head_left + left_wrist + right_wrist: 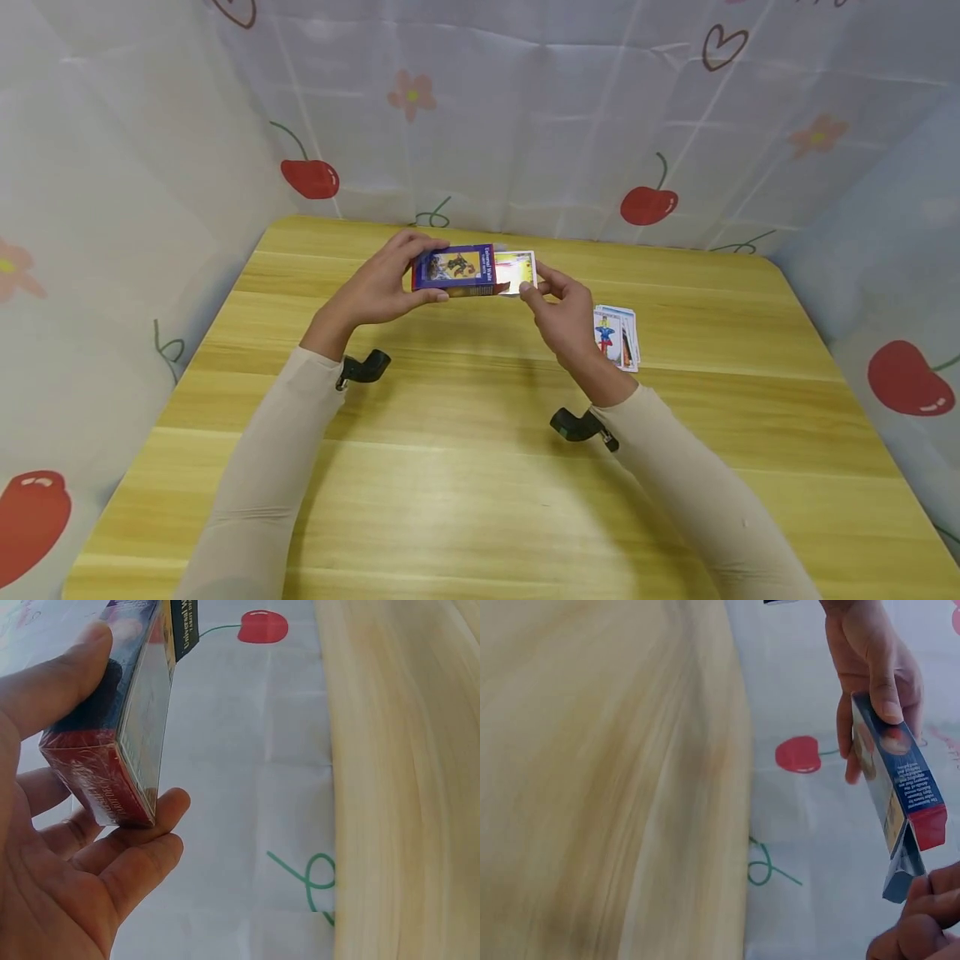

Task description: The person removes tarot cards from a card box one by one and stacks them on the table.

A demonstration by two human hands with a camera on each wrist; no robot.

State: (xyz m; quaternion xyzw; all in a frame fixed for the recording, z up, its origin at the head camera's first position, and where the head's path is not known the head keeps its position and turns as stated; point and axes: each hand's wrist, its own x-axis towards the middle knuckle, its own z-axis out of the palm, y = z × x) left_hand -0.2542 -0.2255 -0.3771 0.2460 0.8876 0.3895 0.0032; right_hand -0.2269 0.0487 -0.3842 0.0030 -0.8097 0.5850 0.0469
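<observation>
Above the far part of the table, my left hand (382, 283) grips a purple-blue tarot card box (453, 267) by its closed end, thumb on one long side and fingers on the other. In the left wrist view the box's red end (94, 776) faces the palm. White-bordered tarot cards (515, 271) stick out of the open right end. My right hand (567, 317) pinches their outer edge between thumb and fingers. From the right wrist, the box (892, 769) shows tilted with its flaps spread; how many cards are inside is hidden.
A small stack of tarot cards (617, 337) lies face up on the wooden table (465, 483), just right of my right hand and partly behind it. Cloth walls (517, 125) with cherry prints enclose the table's back and sides.
</observation>
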